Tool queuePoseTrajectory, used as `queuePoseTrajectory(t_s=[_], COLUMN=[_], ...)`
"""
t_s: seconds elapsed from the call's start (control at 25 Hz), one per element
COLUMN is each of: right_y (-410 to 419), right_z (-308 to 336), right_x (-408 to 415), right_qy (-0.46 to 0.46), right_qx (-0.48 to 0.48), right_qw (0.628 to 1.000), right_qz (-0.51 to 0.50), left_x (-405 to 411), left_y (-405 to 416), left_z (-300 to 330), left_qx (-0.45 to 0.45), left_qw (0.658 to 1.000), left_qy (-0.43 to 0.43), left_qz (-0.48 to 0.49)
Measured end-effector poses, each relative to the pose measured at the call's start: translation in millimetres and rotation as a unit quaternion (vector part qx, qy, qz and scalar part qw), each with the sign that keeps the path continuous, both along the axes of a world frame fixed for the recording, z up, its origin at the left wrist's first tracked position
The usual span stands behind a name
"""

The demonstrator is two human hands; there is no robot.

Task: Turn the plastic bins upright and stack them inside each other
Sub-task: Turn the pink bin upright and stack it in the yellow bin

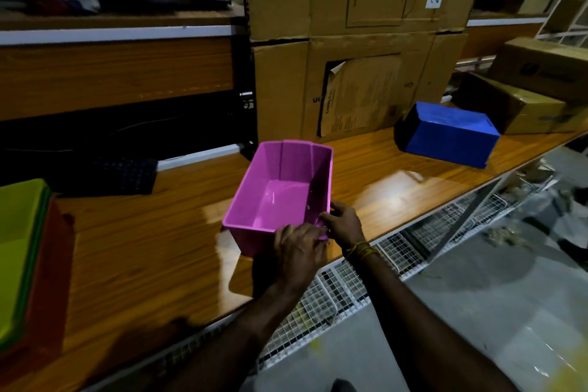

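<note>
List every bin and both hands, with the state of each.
pink bin: upright, open side up, empty, held at its near corner.
blue bin: upside down on the wooden table, untouched.
green bin: upright, nested in a red bin at the table's left end.
left hand: gripping the pink bin's near rim.
right hand: gripping the same corner.

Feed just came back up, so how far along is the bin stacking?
Done: at the table's left edge a nested stack stands upright, lime-green bin innermost. In hand: the pink bin, open side up, gripped at its near rim by the left hand and right hand. Left: nest it in the stack, then flip and add the blue bin, upside down at far right.
</note>
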State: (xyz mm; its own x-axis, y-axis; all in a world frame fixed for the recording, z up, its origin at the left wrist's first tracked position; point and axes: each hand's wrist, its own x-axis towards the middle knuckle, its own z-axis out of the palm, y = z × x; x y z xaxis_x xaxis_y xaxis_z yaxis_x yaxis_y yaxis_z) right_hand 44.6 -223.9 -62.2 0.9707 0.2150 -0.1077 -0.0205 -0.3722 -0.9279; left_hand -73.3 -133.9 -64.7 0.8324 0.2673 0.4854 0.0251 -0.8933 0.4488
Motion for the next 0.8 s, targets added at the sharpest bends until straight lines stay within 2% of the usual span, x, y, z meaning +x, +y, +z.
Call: queuePoseTrajectory(t_s=[0.12, 0.24, 0.44, 0.68, 0.8], right_y=[-0.3, 0.7, 7.4, 11.1, 11.5], right_z=[-5.7, 8.5, 15.8, 30.1, 34.3], right_x=[-3.6, -14.9, -14.9, -14.8, -25.1], right_qy=[-0.012, -0.014, -0.045, -0.096, -0.224], right_qx=[-0.042, -0.072, -0.075, -0.144, -0.218], right_qw=[0.999, 0.997, 0.994, 0.976, 0.939], right_qz=[0.007, 0.019, 0.069, 0.131, 0.145], left_x=[-8.6, -9.6, -0.5, -10.3, -11.7], left_y=[34.8, 74.3, 101.5, 114.0, 121.1], left_z=[-9.9, -5.4, 16.2, 15.4, 7.4], left_qx=[0.004, 0.001, -0.037, -0.046, -0.079], left_qw=[1.000, 0.993, 0.965, 0.961, 0.941], left_qy=[0.005, 0.019, 0.179, 0.161, 0.147], left_qz=[0.023, 0.119, 0.187, 0.220, 0.296])
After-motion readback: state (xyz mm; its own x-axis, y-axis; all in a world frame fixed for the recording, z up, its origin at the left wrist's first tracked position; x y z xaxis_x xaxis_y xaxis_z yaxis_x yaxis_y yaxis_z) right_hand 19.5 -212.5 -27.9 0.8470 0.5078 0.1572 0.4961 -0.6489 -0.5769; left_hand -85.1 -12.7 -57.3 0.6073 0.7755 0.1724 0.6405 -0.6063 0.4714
